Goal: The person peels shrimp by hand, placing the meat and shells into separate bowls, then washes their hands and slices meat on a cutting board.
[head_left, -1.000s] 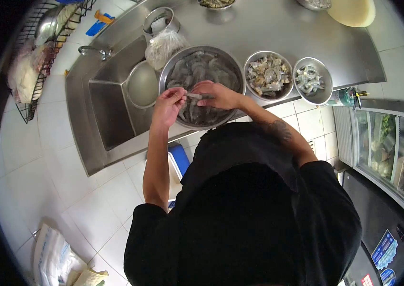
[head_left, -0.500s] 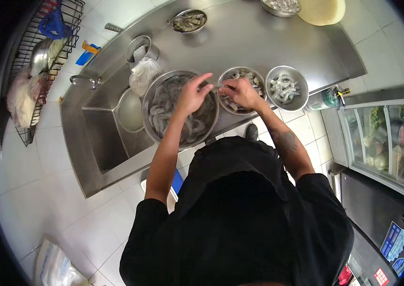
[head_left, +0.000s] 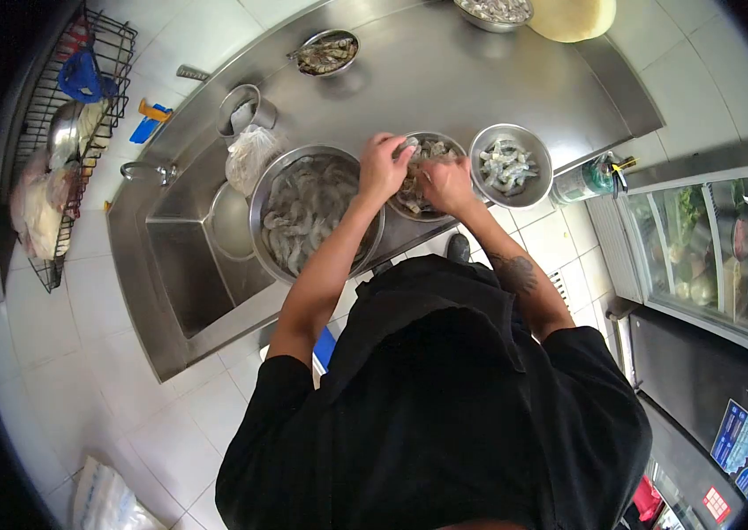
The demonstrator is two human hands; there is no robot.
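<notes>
My left hand (head_left: 381,170) is closed in a pinch on a shrimp (head_left: 408,144), at the left rim of the middle bowl (head_left: 454,140). That bowl holds shrimp shells and heads (head_left: 412,193). Over its right part hangs my right hand (head_left: 446,184), fingers pointing down and smeared by motion. Under my left wrist stands the big metal bowl (head_left: 256,223), full of whole grey shrimp (head_left: 303,212) in liquid. To the right, a third metal bowl (head_left: 544,183) contains peeled shrimp (head_left: 506,166).
A sink basin (head_left: 188,274) lies left, with a faucet (head_left: 149,172) behind it. A plastic bag (head_left: 253,157) and metal pot (head_left: 261,108) stand near it. Farther back are a small bowl of shrimp (head_left: 326,55) and another bowl (head_left: 493,24). A glass-door fridge (head_left: 718,247) is right.
My right hand has moved apart from my left and down toward the shells in the middle bowl. My left hand has shifted right, with the shrimp still pinched. The view has shifted slightly.
</notes>
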